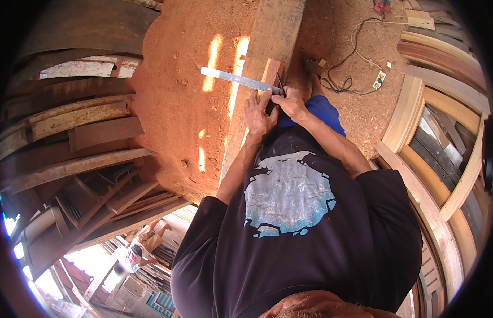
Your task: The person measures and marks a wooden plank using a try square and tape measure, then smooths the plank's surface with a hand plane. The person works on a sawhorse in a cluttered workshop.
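A short reddish-brown wood block (269, 70) lies on the long plank bench (275, 29) in front of me. Across the block sits a carpenter's square (233, 78), its silver blade reaching out to the left past the plank's edge. My left hand (261, 115) is closed around the dark stock of the square, fingertips pressing near the blade. Just to the right, my right hand (292, 104) pinches a thin dark marking stick (280, 82), probably a pencil, close to the blade's end. The stick's lower tip is hidden by my fingers.
Sawdust covers the ground on both sides. On the right lie a power strip (379, 79) with a dark cable (336, 85) and a wooden frame (408, 114). Stacked boards (82, 116) line the left. Another person (145, 244) is at the lower left, farther away.
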`<state>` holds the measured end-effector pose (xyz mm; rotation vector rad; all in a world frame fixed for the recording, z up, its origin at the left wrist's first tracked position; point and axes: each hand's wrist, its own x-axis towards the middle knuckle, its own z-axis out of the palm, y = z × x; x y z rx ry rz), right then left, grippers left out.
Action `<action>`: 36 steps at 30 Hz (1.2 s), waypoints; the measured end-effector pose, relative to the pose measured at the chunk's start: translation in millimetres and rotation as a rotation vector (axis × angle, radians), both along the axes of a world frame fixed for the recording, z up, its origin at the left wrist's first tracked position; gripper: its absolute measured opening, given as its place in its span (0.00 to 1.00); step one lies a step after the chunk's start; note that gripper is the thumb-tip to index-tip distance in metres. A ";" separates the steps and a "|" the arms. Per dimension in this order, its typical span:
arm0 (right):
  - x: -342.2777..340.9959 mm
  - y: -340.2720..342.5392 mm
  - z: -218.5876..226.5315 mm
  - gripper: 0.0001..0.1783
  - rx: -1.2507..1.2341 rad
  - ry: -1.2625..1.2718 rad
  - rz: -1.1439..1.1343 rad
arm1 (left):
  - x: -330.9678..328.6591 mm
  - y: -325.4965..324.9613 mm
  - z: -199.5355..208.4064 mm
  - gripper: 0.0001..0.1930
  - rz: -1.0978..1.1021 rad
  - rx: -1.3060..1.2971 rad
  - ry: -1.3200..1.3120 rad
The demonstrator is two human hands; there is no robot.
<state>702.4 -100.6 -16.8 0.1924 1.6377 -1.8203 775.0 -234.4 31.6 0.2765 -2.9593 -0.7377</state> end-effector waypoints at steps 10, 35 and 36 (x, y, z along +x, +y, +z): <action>-2.7 1.2 -6.5 0.09 0.007 0.060 0.020 | -0.9 -0.9 1.4 0.36 -0.048 -0.023 0.057; -72.6 7.6 77.6 0.13 0.099 0.590 0.340 | -1.7 4.8 9.9 0.34 0.033 0.020 -0.077; -75.0 6.2 78.9 0.14 0.113 0.626 0.372 | -1.6 5.2 10.8 0.34 0.038 0.020 -0.074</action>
